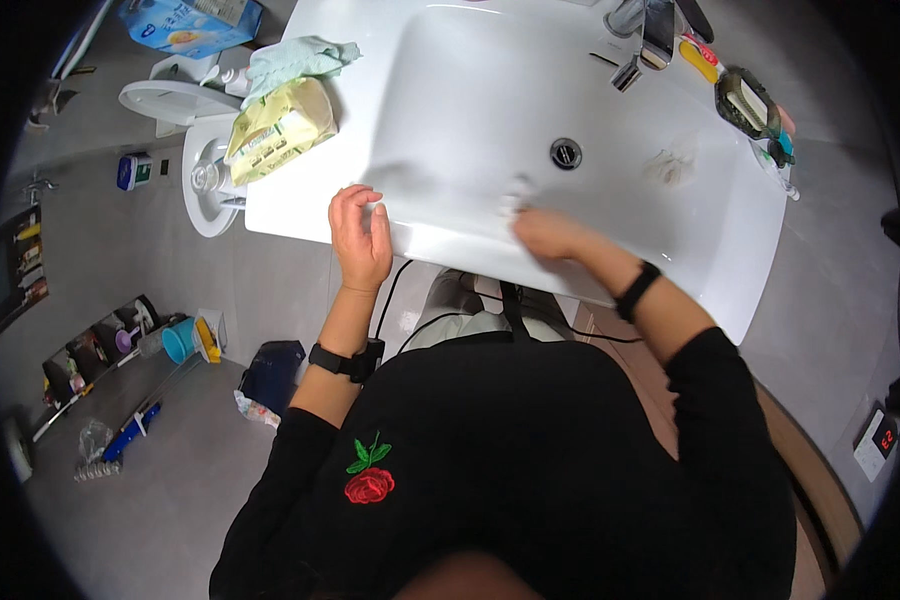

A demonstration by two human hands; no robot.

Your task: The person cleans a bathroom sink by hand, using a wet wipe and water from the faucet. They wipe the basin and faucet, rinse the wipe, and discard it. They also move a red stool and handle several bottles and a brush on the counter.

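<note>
My right hand (549, 232) is over the near wall of the white washbasin (465, 97), its fingers closed on a small white wad (515, 199), perhaps tissue; motion blurs it. My left hand (362, 232) rests by the basin's front rim at the left, fingers curled and apart, holding nothing. The round metal drain plug (566, 154) lies beyond my right hand. To its right a crumpled whitish piece (673, 163), tissue-like, lies on the basin's sloping wall. At the far right of the basin stands a chrome faucet (656, 37).
A yellow-green wipes pack (283, 131) and a pale green cloth (300, 61) sit on the left counter. Beside it is a toilet (195, 180) with raised lid. A soap dish (748, 103) and a yellow-handled brush (697, 61) lie along the right rim. Black cables (394, 296) hang below the counter.
</note>
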